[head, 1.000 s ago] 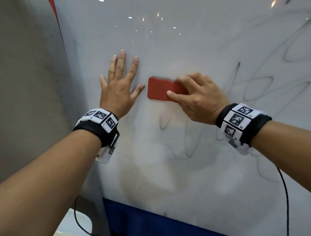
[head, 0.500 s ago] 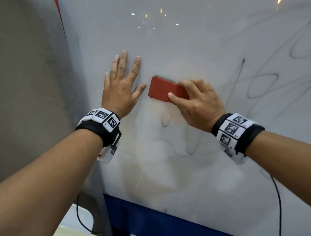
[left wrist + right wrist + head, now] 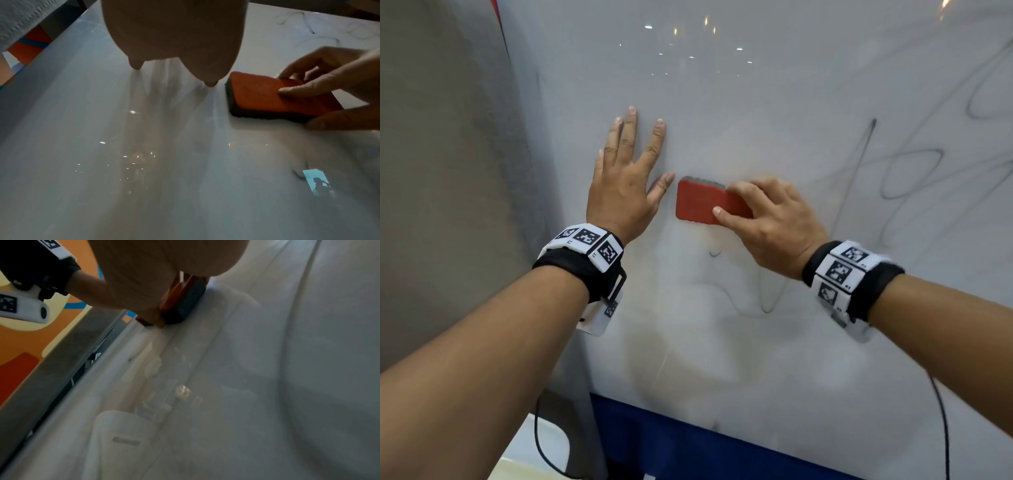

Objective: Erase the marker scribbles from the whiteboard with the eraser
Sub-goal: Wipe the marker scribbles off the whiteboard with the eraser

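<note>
The right hand (image 3: 774, 222) pinches the red eraser (image 3: 702, 205) by its long edges, felt flat against the whiteboard (image 3: 756, 102). It looks light and stiff-backed. The left hand (image 3: 623, 185) lies flat, fingers spread, just left. Scribbles (image 3: 767, 301) remain below and right.

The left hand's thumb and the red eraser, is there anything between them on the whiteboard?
Nothing: only a narrow strip of bare whiteboard separates the left hand from the eraser, clearest in the head view.
</note>
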A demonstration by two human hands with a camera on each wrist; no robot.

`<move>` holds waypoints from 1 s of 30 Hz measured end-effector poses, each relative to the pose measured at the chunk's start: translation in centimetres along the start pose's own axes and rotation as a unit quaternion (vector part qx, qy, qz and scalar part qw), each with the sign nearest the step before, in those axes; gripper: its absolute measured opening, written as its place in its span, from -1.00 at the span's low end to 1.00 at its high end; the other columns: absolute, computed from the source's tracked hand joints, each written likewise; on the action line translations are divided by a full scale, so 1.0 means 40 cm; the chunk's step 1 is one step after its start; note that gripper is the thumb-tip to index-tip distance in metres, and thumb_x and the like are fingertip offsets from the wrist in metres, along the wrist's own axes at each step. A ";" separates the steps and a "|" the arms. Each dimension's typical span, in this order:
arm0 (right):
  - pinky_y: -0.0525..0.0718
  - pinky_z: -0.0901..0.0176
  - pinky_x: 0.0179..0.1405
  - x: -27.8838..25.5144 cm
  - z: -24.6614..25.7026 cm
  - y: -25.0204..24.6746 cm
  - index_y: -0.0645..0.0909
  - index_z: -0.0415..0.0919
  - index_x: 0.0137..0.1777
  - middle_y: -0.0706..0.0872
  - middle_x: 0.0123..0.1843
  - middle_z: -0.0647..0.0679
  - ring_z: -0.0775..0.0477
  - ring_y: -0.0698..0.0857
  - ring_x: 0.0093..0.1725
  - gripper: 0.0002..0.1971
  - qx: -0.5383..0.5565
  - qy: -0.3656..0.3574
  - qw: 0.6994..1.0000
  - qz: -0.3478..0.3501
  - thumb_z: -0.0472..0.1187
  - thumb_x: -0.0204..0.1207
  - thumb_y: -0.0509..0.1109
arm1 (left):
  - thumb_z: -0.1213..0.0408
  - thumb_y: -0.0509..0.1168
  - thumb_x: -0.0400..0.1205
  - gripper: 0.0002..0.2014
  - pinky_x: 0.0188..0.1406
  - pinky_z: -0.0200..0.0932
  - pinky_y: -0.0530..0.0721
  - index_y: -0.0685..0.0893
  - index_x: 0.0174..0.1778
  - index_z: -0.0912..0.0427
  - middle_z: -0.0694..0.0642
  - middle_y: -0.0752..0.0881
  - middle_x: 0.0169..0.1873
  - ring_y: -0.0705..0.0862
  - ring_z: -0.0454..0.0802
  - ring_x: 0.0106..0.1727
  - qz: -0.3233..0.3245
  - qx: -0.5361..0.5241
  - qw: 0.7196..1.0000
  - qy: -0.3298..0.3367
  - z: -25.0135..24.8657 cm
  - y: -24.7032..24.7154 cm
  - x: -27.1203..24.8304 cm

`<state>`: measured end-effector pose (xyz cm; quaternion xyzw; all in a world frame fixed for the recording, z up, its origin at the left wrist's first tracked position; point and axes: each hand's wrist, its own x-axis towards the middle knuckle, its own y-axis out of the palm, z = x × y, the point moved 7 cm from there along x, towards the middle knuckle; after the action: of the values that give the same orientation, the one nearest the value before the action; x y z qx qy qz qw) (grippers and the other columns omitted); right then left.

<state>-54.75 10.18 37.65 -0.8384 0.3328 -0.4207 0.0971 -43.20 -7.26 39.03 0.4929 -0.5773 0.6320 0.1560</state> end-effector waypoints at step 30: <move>0.05 -0.38 0.66 -0.151 -0.011 0.008 0.12 -0.10 0.74 0.11 0.75 -0.24 -0.23 0.10 0.73 -0.05 -0.089 0.085 0.977 0.174 0.11 0.42 0.51 | 0.01 0.40 0.53 -0.13 -0.18 0.10 0.64 0.15 0.71 0.12 0.23 0.51 0.24 0.51 0.23 0.02 -0.004 0.025 0.999 0.047 -0.098 0.093 -0.197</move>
<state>-57.79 13.83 33.90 -0.7337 0.5171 -0.4360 0.0651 -44.12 -1.93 31.13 0.4685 -0.5513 0.6683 0.1729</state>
